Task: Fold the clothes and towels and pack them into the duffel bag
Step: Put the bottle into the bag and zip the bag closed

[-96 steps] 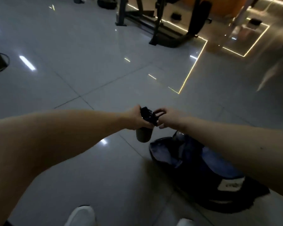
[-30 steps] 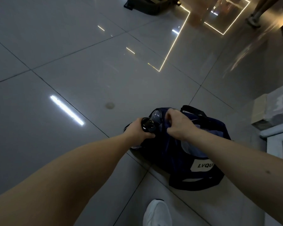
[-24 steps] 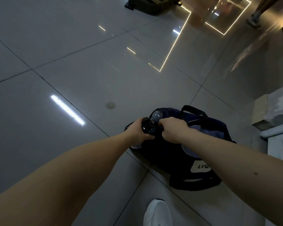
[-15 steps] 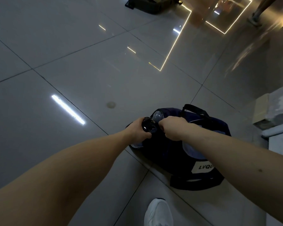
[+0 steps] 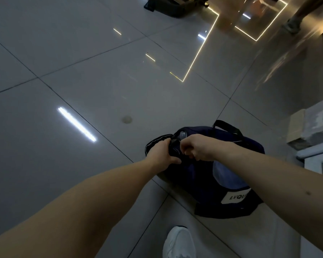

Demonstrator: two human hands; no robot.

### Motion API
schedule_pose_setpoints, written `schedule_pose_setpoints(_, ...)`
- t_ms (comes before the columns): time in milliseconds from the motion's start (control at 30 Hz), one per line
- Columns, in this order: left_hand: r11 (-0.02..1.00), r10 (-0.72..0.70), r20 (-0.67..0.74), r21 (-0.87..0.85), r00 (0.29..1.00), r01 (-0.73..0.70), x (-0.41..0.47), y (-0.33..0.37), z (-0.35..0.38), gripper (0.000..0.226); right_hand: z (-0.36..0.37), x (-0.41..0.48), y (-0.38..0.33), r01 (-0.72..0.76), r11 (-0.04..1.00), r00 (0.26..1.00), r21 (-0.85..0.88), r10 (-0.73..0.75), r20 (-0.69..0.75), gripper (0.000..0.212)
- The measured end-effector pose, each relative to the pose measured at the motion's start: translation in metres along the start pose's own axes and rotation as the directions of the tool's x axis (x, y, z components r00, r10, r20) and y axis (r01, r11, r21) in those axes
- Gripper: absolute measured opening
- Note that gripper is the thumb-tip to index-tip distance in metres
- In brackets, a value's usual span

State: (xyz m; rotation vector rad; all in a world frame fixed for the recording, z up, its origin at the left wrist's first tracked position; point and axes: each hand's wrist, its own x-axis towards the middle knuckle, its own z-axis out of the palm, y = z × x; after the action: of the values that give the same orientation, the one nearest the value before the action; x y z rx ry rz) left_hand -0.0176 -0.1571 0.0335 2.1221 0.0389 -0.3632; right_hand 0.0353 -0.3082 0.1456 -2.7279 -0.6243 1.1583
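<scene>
A navy duffel bag point(image 5: 199, 185) with a white label lies on the tiled floor in front of me. Light blue cloth point(image 5: 224, 175) shows through its open top. My left hand point(image 5: 160, 155) grips a dark bottle point(image 5: 174, 148) that stands in the bag's far end, with only its black top showing. My right hand point(image 5: 198, 148) is curled just right of the bottle and pinches the bag's edge there. A black carrying strap point(image 5: 228, 126) arches over the bag's far side.
My white shoe point(image 5: 179, 243) stands near the bottom edge, close to the bag. A pale ledge and white cabinet point(image 5: 317, 127) rise at the right. Dark gym equipment point(image 5: 175, 6) and another person's foot point(image 5: 291, 27) are far off at the top.
The bottle, held in the air over the floor three seconds ago, now sits lower in the bag's end. My right hand has shifted to the bag's edge beside it.
</scene>
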Motion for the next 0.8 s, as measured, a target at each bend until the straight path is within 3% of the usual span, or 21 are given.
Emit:
schedule_pose_setpoints(67,0.998,0.066,0.172,0.002,0.983,-0.068,0.003,-0.005,-0.011,0.089,0.002,-0.002,0.004,0.006,0.999,1.000,0.045,-0.006,-0.008,0.030)
schedule_pose_setpoints(100,0.990,0.089,0.228,0.088,0.970,-0.111,0.005,-0.007,-0.018,0.094,0.003,-0.002,0.006,0.012,0.999,1.000,0.052,-0.011,-0.015,0.031)
schedule_pose_setpoints(200,0.911,0.123,0.230,0.359,0.965,-0.202,0.013,-0.008,-0.029,0.096,0.007,-0.003,0.008,0.018,0.999,0.999,0.041,-0.017,-0.033,0.030)
schedule_pose_setpoints(267,0.903,0.115,0.184,0.390,0.976,-0.180,0.013,-0.002,-0.023,0.096,0.007,-0.003,0.007,0.021,0.999,0.999,0.034,-0.020,-0.038,0.028)
schedule_pose_setpoints(367,0.955,0.091,0.099,0.273,0.991,-0.115,0.013,0.003,-0.002,0.086,0.004,0.000,0.003,0.028,1.000,0.999,-0.006,-0.028,-0.033,0.031)
schedule_pose_setpoints(533,0.995,0.089,0.080,0.029,0.993,-0.092,0.012,-0.002,0.002,0.081,0.003,0.000,0.006,0.008,1.000,0.999,0.006,-0.007,-0.050,0.024)
schedule_pose_setpoints(667,0.975,-0.094,0.028,-0.201,0.995,0.098,0.001,-0.010,0.015,0.062,0.003,0.001,0.010,0.011,0.999,0.996,-0.032,-0.014,-0.092,0.009)
schedule_pose_setpoints(800,0.946,-0.139,-0.006,-0.298,0.990,0.131,-0.003,-0.007,0.025,0.051,0.010,0.007,0.006,-0.086,0.994,0.952,-0.070,0.061,-0.301,0.011)
